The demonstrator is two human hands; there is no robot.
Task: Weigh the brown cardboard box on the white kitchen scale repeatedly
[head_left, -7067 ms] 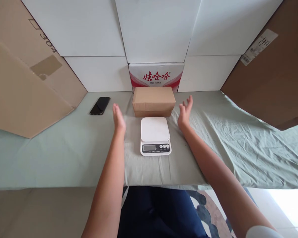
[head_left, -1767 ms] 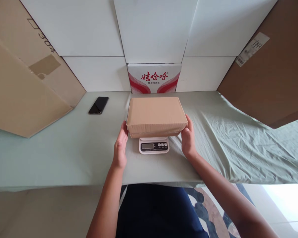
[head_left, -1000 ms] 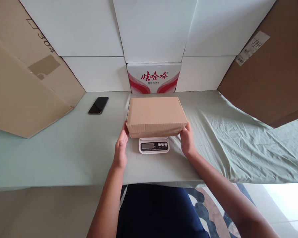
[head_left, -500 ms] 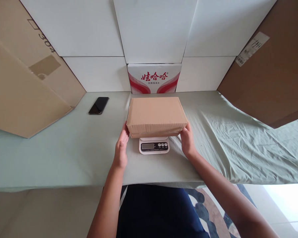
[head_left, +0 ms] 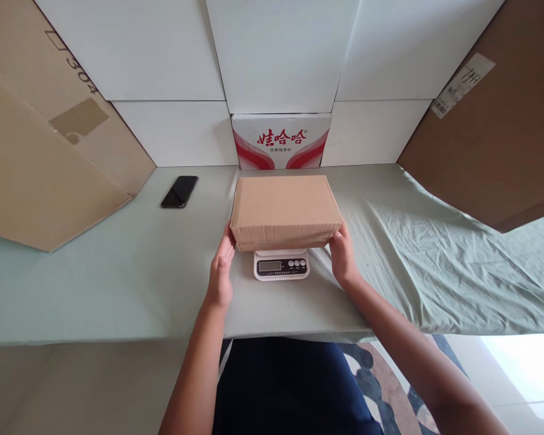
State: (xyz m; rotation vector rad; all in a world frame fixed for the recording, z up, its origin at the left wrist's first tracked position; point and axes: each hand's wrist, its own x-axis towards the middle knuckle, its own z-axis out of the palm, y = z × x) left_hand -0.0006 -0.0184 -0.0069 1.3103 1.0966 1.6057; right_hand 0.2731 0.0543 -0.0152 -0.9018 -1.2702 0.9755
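Observation:
A closed brown cardboard box (head_left: 286,202) is over a small white digital scale (head_left: 281,266), whose display and several buttons show at the front. The box hides the scale's weighing plate, so I cannot tell whether its full weight rests there. My left hand (head_left: 222,269) presses against the box's left side, fingers at its lower corner. On the other side, my right hand (head_left: 342,254) grips the right front corner, with some fingers hidden behind or under it. Between them the two hands hold the box level.
A black smartphone (head_left: 179,192) lies on the green cloth (head_left: 118,272) to the left. Behind stands a white and red carton (head_left: 281,142) against white panels (head_left: 281,54). Large cardboard sheets (head_left: 40,139) lean in at left and right, the right one (head_left: 494,139) bearing a label.
Almost nothing differs. The whole view has shifted very slightly, while both hands stay on the box above the scale.

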